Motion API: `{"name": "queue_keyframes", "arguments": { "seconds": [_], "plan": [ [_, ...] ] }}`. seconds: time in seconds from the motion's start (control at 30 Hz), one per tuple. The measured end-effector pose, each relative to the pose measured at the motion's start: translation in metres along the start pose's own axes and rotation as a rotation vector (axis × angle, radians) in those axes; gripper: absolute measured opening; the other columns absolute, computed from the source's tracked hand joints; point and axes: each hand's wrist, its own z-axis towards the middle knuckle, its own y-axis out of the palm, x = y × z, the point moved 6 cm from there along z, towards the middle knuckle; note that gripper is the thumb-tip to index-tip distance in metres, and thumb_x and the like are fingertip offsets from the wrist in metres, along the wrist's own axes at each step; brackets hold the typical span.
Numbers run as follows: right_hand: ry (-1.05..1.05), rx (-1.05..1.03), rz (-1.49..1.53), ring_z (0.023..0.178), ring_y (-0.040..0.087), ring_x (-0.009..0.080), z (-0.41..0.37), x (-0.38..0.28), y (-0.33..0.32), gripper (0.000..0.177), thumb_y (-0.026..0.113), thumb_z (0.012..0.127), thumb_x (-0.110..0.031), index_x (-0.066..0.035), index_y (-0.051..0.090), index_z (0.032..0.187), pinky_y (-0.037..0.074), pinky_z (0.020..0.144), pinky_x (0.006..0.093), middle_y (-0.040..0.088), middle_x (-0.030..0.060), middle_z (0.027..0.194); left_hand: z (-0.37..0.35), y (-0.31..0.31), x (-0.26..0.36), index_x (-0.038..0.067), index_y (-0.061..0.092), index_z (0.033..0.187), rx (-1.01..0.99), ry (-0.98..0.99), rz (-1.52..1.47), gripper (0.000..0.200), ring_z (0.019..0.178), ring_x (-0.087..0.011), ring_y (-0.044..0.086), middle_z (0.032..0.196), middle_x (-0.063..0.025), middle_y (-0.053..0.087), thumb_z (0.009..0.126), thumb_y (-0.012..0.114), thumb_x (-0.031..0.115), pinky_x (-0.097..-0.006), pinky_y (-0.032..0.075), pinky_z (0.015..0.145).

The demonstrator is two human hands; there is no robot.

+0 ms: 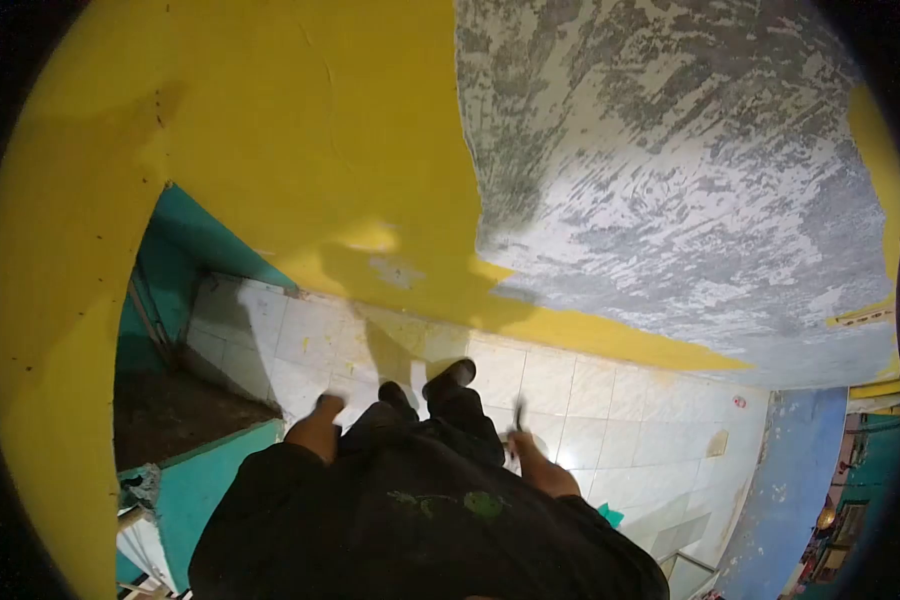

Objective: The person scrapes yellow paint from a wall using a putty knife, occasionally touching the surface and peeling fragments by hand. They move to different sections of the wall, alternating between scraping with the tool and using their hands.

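Low in the view, my left hand (pixel 327 412) hangs beside my dark clothing above the tiled floor, its fingers blurred and too small to make out. My right hand (pixel 517 440) is closed on a thin dark tool (pixel 519 412) that points up toward the wall; the tool's exact kind is unclear. Neither hand touches the wall. The yellow wall (pixel 370 130) stands in front, with a large scraped patch (pixel 670 170) of grey and white at the upper right. My dark shoes (pixel 450 378) are on the floor between my hands.
White floor tiles (pixel 600 400) with yellow spots run along the wall's foot. At the left are a green recess (pixel 175 235) and a brown-topped green ledge (pixel 195 420). A blue wall (pixel 785 480) stands at the right. A green object (pixel 611 515) lies near my right arm.
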Motion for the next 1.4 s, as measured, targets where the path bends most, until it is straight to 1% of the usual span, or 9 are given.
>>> {"name": "queue_keyframes", "arguments": {
  "seconds": [0.13, 0.3, 0.4, 0.47, 0.5, 0.6, 0.73, 1.03, 1.4],
  "plan": [
    [0.603, 0.002, 1.346, 0.042, 0.037, 0.0187, -0.129, 0.085, 0.054, 0.015, 0.045, 0.076, -0.017, -0.003, 0.049, 0.071, 0.03, 0.037, 0.0359, 0.038, 0.0061, 0.055, -0.176, 0.0, -0.107, 0.01, 0.052, 0.099, -0.035, -0.753, -0.764, 0.033, 0.079, -0.0325, 0.058, 0.091, -0.0174, 0.06, 0.081, 0.044, 0.036, -0.0447, 0.044, 0.067],
    [0.619, -0.163, 0.603, 0.059, 0.053, 0.0217, -0.188, 0.027, 0.001, 0.022, 0.051, 0.078, -0.017, -0.002, 0.056, 0.093, 0.041, 0.05, 0.036, 0.056, 0.0122, 0.071, -0.235, 0.023, -0.146, 0.014, 0.052, 0.105, -0.342, -1.08, -0.642, 0.036, 0.093, -0.0281, 0.054, 0.1, -0.0105, 0.059, 0.08, 0.048, 0.041, -0.0404, 0.044, 0.071],
    [-0.106, -0.236, -0.017, 0.069, 0.054, 0.0244, -0.096, -0.004, 0.029, 0.023, 0.048, 0.081, -0.018, -0.004, 0.057, 0.096, 0.042, 0.06, 0.0391, 0.058, 0.0146, 0.082, -0.142, 0.02, -0.092, 0.011, 0.055, 0.105, -0.336, -0.646, -0.804, 0.037, 0.084, -0.0188, 0.055, 0.095, -0.005, 0.06, 0.082, 0.049, 0.039, -0.0331, 0.043, 0.066],
    [-0.01, 0.018, 1.044, 0.065, 0.054, 0.0275, -0.055, -0.047, -0.013, 0.021, 0.048, 0.082, -0.022, -0.004, 0.055, 0.091, 0.041, 0.058, 0.0407, 0.058, 0.0139, 0.074, -0.067, -0.001, -0.013, 0.009, 0.058, 0.105, -0.38, -0.274, -1.06, 0.038, 0.077, -0.0127, 0.056, 0.091, -0.0012, 0.061, 0.083, 0.049, 0.038, -0.0282, 0.043, 0.063],
    [-0.112, 0.159, 0.564, 0.069, 0.056, 0.0269, -0.083, -0.125, -0.103, 0.02, 0.048, 0.083, -0.021, -0.003, 0.055, 0.088, 0.045, 0.064, 0.0381, 0.055, 0.0137, 0.07, -0.023, -0.026, 0.06, 0.011, 0.06, 0.077, -0.266, 0.016, -0.727, 0.024, 0.055, -0.0094, 0.04, 0.063, 0.0044, 0.049, 0.083, 0.049, 0.032, -0.0253, 0.034, 0.051],
    [-0.479, 0.373, 0.402, 0.073, 0.056, 0.04, -0.086, -0.236, -0.209, 0.021, 0.048, 0.083, -0.021, -0.001, 0.051, 0.091, 0.044, 0.063, 0.0426, 0.057, 0.0204, 0.074, 0.045, -0.081, 0.213, -0.001, 0.058, 0.084, -0.163, 0.232, -0.584, 0.041, 0.069, -0.0173, 0.05, 0.073, -0.0062, 0.056, 0.084, 0.044, 0.037, -0.0334, 0.04, 0.06],
    [-0.725, 0.34, 0.908, 0.046, 0.036, 0.0052, -0.105, -0.326, -0.29, 0.021, 0.041, 0.09, -0.019, -0.007, 0.042, 0.073, 0.03, 0.041, 0.022, 0.037, -0.0045, 0.054, -0.004, -0.196, 0.398, 0.001, 0.054, 0.106, 0.167, 0.553, -0.305, 0.037, 0.1, -0.0306, 0.053, 0.103, -0.0198, 0.058, 0.085, 0.046, 0.03, -0.0355, 0.041, 0.083],
    [-0.774, 0.07, 1.387, 0.043, 0.033, 0.0047, -0.127, -0.374, -0.314, 0.022, 0.041, 0.092, -0.022, -0.01, 0.041, 0.073, 0.028, 0.039, 0.0209, 0.036, -0.0053, 0.053, -0.013, -0.192, 0.476, 0.005, 0.052, 0.088, -0.112, 0.67, -1.148, 0.039, 0.073, -0.0117, 0.055, 0.08, -0.0044, 0.057, 0.09, 0.039, 0.041, -0.0276, 0.045, 0.068],
    [-0.797, 0.065, 1.472, 0.036, 0.03, 0.0078, -0.114, -0.392, -0.308, 0.028, 0.04, 0.092, -0.019, -0.009, 0.039, 0.066, 0.023, 0.034, 0.0239, 0.034, -0.0022, 0.046, -0.02, -0.191, 0.482, 0.004, 0.048, 0.07, -0.107, 0.663, -1.047, 0.044, 0.042, -0.0121, 0.044, 0.054, -0.0045, 0.047, 0.092, 0.034, 0.04, -0.0253, 0.036, 0.042]
  ]
}}
